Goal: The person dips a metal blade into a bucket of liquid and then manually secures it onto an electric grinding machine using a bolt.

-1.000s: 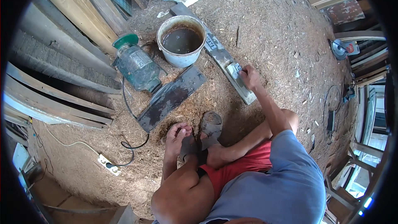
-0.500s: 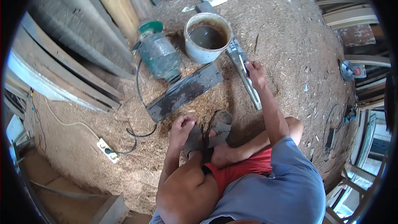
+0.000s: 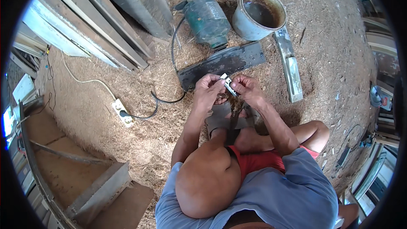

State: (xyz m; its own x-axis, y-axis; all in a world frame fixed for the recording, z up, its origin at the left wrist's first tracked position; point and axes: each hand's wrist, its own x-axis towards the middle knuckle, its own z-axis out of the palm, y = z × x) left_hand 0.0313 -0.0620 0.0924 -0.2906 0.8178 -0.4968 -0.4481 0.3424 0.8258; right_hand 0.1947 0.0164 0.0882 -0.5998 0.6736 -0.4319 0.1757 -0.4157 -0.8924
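Note:
My left hand (image 3: 207,93) and my right hand (image 3: 249,90) meet above my feet, both pinching a small silvery metal piece (image 3: 228,85). It is short and flat with dark openings, tilted between my fingertips; its exact kind I cannot make out. Just beyond my hands lies a dark, wet-looking board (image 3: 222,64) on the sawdust. To the right is a long narrow bar (image 3: 283,44), with a pale grey block (image 3: 293,70) resting on its near part. A white bucket (image 3: 246,24) of murky brown liquid stands beyond the board.
A worn green electric machine (image 3: 207,20) lies left of the bucket, its black cord (image 3: 174,51) running to a white power strip (image 3: 123,112). Wooden planks (image 3: 95,21) lean at the far left. A wooden frame (image 3: 99,191) sits near left. Sawdust covers the ground (image 3: 148,101).
My right hand has left the long bar and come in to my left hand. Both now hold the small metal piece. The whole view has shifted, with things sitting further right and higher.

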